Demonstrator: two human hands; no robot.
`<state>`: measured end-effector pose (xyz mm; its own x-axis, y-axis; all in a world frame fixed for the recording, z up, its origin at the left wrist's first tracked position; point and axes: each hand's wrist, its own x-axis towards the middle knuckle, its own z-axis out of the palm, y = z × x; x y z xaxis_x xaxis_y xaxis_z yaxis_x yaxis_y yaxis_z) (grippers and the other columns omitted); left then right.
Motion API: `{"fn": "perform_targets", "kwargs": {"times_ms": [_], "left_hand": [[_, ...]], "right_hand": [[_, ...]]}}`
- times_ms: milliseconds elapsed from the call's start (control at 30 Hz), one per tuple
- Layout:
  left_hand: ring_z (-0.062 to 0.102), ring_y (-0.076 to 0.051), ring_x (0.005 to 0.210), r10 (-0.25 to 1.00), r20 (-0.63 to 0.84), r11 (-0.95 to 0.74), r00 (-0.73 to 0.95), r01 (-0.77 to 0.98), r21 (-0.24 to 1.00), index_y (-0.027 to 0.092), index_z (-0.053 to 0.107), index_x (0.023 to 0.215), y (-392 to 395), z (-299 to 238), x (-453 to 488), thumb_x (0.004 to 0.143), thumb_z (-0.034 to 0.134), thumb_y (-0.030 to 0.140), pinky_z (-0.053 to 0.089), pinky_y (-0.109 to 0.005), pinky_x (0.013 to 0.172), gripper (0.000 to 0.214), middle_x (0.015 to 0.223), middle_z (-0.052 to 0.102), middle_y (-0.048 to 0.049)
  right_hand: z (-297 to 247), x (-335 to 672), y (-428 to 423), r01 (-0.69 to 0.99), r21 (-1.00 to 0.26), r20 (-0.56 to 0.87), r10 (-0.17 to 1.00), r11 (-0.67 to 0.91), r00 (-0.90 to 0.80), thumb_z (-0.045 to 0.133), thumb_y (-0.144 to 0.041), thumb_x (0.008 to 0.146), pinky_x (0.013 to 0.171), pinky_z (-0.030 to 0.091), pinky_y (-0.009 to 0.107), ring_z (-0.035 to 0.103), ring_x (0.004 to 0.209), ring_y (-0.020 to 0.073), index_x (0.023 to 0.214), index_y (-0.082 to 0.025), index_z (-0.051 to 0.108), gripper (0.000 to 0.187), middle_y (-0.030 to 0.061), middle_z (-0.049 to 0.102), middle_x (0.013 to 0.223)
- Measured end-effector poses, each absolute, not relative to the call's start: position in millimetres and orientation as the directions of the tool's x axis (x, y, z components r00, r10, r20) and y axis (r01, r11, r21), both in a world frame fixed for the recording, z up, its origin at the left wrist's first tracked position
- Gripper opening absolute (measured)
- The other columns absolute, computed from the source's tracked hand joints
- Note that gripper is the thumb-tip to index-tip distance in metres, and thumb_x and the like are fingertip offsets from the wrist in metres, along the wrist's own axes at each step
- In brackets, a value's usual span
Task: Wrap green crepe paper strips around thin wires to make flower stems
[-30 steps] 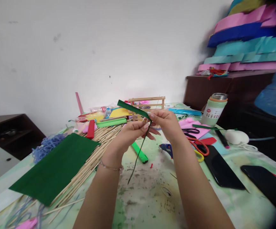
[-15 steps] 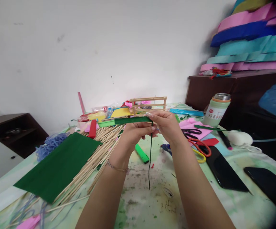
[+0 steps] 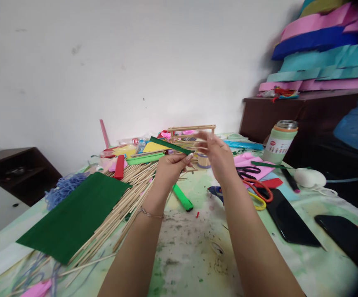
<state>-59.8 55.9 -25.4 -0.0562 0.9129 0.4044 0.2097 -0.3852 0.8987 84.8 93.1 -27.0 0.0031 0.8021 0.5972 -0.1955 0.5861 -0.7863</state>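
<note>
the widest area is taken up by a pale wall (image 3: 104, 62), in front of which the counter (image 3: 175, 268) is covered in stained, green-patterned material. at the right, a dark cabinet (image 3: 290, 119) is topped by a stack of pink, blue and turquoise pieces (image 3: 321, 45). on the counter's left, a dark green sheet (image 3: 74, 218) is laid alongside a heap of thin wooden sticks (image 3: 117, 206); at the far side, a stick frame (image 3: 191, 127) is stood upright. a flask (image 3: 279, 144) is placed at the right.

above the middle of the counter, the left hand (image 3: 170, 167) is closed, and the near end of a green strip (image 3: 169, 145) is pinched between its thumb and fingers. the right hand (image 3: 220, 159) is raised just beside it, half open, its fingers parted and blurred; nothing can be made out in its grasp. the strip is held in the air, slanted up and to the left.

scissors (image 3: 268, 194) are left near a black phone (image 3: 290, 218), right of the right forearm. below the hands, a tiny red scrap (image 3: 197, 214) is seen on the counter.
</note>
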Motion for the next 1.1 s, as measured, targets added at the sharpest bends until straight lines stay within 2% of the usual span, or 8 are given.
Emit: {"fn": "perform_targets", "kwargs": {"times_ms": [67, 133, 233, 333, 433, 600, 933, 1100], "left_hand": [[0.055, -0.014, 0.060, 0.893, 0.447, -0.384, -0.054, 0.428, 0.818, 0.018, 0.071, 0.060, 57.2, -24.4, -67.8, 0.074, 0.067, 0.037, 0.039, -0.026, 0.060, 0.024, 0.061, 0.066, -0.0023], [0.056, -0.017, 0.062, 0.865, 0.501, -0.396, 0.023, 0.644, 0.654, 0.020, 0.073, 0.061, 55.4, -21.4, -74.0, 0.077, 0.062, 0.027, 0.037, -0.027, 0.059, 0.020, 0.060, 0.067, -0.0030], [0.055, -0.018, 0.061, 0.818, 0.543, -0.451, 0.189, 0.796, 0.403, 0.021, 0.074, 0.062, 49.2, -16.1, -76.7, 0.077, 0.057, 0.018, 0.034, -0.028, 0.058, 0.023, 0.059, 0.065, -0.0043], [0.055, -0.017, 0.062, 0.782, 0.537, -0.524, 0.316, 0.800, 0.293, 0.021, 0.075, 0.068, 43.7, -13.3, -74.2, 0.076, 0.054, 0.011, 0.034, -0.028, 0.058, 0.025, 0.062, 0.066, -0.0042], [0.057, -0.017, 0.064, 0.772, 0.527, -0.552, 0.355, 0.785, 0.280, 0.020, 0.074, 0.066, 41.8, -12.8, -72.2, 0.077, 0.056, 0.010, 0.035, -0.027, 0.060, 0.023, 0.064, 0.067, -0.0039], [0.054, -0.014, 0.059, 0.755, 0.538, -0.588, 0.374, 0.749, 0.306, 0.018, 0.067, 0.056, 42.9, -11.7, -75.4, 0.079, 0.062, 0.012, 0.036, -0.025, 0.057, 0.024, 0.055, 0.061, 0.0002], [0.054, -0.017, 0.068, 0.560, 0.638, -0.690, 0.529, 0.724, 0.005, 0.018, 0.070, 0.070, 34.1, -7.0, -77.7, 0.083, 0.063, 0.012, 0.039, -0.031, 0.065, 0.016, 0.065, 0.069, -0.0014], [0.054, -0.019, 0.071, 0.611, 0.621, -0.644, 0.491, 0.764, 0.029, 0.016, 0.065, 0.062, 33.2, -6.5, -76.7, 0.080, 0.065, 0.012, 0.039, -0.032, 0.067, 0.019, 0.063, 0.066, -0.0027]], "right_hand": [[-22.5, 97.5, 90.1, 0.052, -0.690, 0.722, 0.681, 0.722, 0.126, 0.061, -0.054, 0.081, 0.093, 0.045, 0.042, 0.054, 0.115, 0.0242, 0.136, -0.032, 0.048, 0.060, 0.0068, 0.054, 0.138], [-17.2, 110.4, 83.4, 0.338, -0.528, 0.830, 0.558, 0.779, 0.011, 0.071, -0.050, 0.074, 0.103, 0.036, 0.047, 0.042, 0.130, 0.0290, 0.141, -0.034, 0.042, 0.074, 0.0055, 0.047, 0.146], [-12.1, 119.5, 72.4, 0.526, -0.327, 0.810, 0.519, 0.785, -0.272, 0.076, -0.042, 0.073, 0.111, 0.022, 0.053, 0.040, 0.131, 0.0315, 0.118, -0.034, 0.065, 0.047, 0.0016, 0.063, 0.129], [-11.3, 113.4, 67.8, 0.514, -0.277, 0.749, 0.518, 0.812, -0.414, 0.077, -0.035, 0.073, 0.113, 0.012, 0.054, 0.046, 0.126, 0.0293, 0.097, -0.032, 0.072, 0.025, -0.0006, 0.070, 0.115], [-11.3, 104.3, 69.0, 0.448, -0.342, 0.707, 0.540, 0.826, -0.457, 0.072, -0.025, 0.077, 0.112, 0.013, 0.053, 0.061, 0.106, 0.0231, 0.078, -0.028, 0.072, 0.004, -0.0016, 0.074, 0.096], [-7.5, 106.6, 69.8, 0.331, -0.522, 0.696, 0.617, 0.786, -0.366, 0.068, -0.020, 0.077, 0.079, 0.044, 0.036, 0.063, 0.080, 0.0186, 0.065, -0.020, 0.065, 0.012, 0.0012, 0.069, 0.077], [-12.5, 106.7, 73.1, 0.262, -0.802, 0.433, 0.824, 0.537, -0.365, 0.065, -0.037, 0.076, 0.053, 0.040, 0.027, 0.058, 0.056, 0.0143, 0.065, -0.019, 0.055, 0.023, -0.0012, 0.059, 0.059], [-14.1, 100.4, 75.8, 0.178, -0.863, 0.355, 0.819, 0.472, -0.451, 0.061, -0.030, 0.077, 0.047, 0.037, 0.024, 0.052, 0.047, 0.0103, 0.067, -0.018, 0.055, 0.017, -0.0024, 0.058, 0.058]]}}
